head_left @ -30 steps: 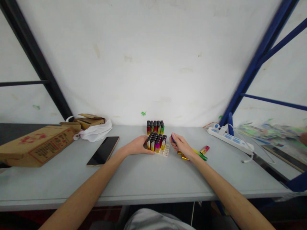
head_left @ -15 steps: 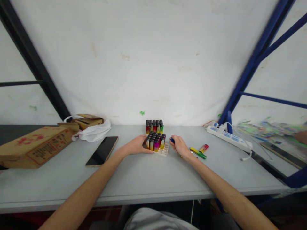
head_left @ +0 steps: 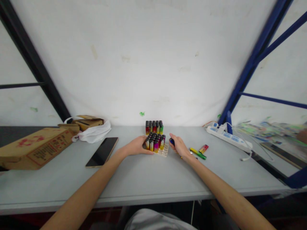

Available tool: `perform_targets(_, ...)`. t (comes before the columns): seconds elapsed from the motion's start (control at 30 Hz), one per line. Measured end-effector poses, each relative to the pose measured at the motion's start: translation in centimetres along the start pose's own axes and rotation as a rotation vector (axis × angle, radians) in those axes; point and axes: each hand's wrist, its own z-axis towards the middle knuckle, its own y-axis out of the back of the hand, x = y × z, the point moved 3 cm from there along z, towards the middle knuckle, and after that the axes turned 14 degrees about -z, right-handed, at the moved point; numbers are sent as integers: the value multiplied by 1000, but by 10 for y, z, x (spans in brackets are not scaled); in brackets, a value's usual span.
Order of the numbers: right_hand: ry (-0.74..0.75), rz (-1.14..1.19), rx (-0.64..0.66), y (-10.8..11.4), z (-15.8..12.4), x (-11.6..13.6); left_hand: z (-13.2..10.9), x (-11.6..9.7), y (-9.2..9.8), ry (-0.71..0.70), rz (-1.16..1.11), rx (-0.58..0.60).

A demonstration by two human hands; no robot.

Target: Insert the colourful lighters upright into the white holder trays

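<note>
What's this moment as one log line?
left hand: against tray; right hand: gripping blue item; tray: part-filled with upright lighters; phone: on table

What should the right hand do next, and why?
I'd say the right hand should move left and lower what looks like a dark blue lighter into a free hole in the pale tray. It's gripped just beside the tray's unfilled right part, and other lighters already stand upright there.

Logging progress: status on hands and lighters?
Left hand holding tray by left side. Right hand gripping blue lighter, right of tray. Tray part-filled. Loose lighters beside right hand.
</note>
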Motion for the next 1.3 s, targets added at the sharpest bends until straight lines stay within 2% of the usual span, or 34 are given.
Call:
perform_targets(0.27, 19, 38, 2, -2, -2, 1, 0, 0, 0, -15, -9, 14)
perform_targets(0.53, 54, -36, -14, 1, -1, -1, 0, 1, 0, -5, 4, 12)
perform_targets(0.77, 26, 80, 9, 1, 1, -1, 0, 1, 0, 16, 16, 14)
perform_targets(0.9, 163, 102, 15, 6, 0, 6, 0, 3, 0, 24, 15, 12)
perform_targets(1.1, 452, -233, -167, 23, -12, 24, 0, 2, -1, 2, 8, 18)
perform_targets(1.17, 487, -316, -182, 25, -16, 29, 0, 1, -1, 1, 12, 7)
perform_targets(1.3, 458, -370, -125, 21, -20, 29, 0, -2, -1, -23, 16, 2)
